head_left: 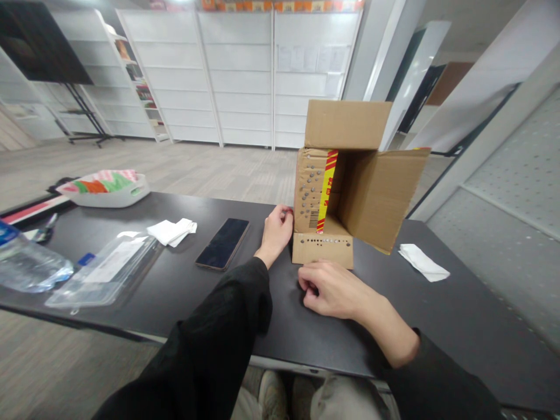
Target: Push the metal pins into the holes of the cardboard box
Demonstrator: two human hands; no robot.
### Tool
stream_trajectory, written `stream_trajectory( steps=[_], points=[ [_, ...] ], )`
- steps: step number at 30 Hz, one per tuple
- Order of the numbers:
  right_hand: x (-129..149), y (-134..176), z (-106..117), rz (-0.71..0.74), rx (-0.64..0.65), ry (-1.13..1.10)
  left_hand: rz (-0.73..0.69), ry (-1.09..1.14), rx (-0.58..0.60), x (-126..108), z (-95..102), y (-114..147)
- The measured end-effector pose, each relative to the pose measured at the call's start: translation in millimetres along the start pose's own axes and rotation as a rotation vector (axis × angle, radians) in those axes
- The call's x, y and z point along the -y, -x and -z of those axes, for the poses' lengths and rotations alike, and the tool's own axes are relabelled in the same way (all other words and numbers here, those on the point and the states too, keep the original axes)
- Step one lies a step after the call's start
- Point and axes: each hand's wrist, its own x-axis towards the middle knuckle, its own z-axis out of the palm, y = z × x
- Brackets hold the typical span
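Note:
A cardboard box stands on the dark table with its opening facing me and its flaps folded out. Small grey round spots dot its left flap, beside a yellow and red tape strip and a barcode. My left hand is closed with curled fingers against the box's left edge; what it holds, if anything, is hidden. Just in front of the lower flap, which carries a row of holes and grey dots, my right hand rests with fingers curled in. The inside of that hand is too dark to make out.
A phone lies left of my left hand. Further left are folded tissues, a clear plastic case, a water bottle and a white basket with colourful cloth. Another tissue lies right of the box.

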Motion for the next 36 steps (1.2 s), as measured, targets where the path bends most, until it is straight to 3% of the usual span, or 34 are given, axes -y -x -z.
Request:
stream_trajectory(
  steps=[36],
  points=[
    [-4.9,3.2,1.7,-0.137,-0.038,-0.155,0.011,-0.006,0.002,-1.7,0.6,0.4]
  ],
)
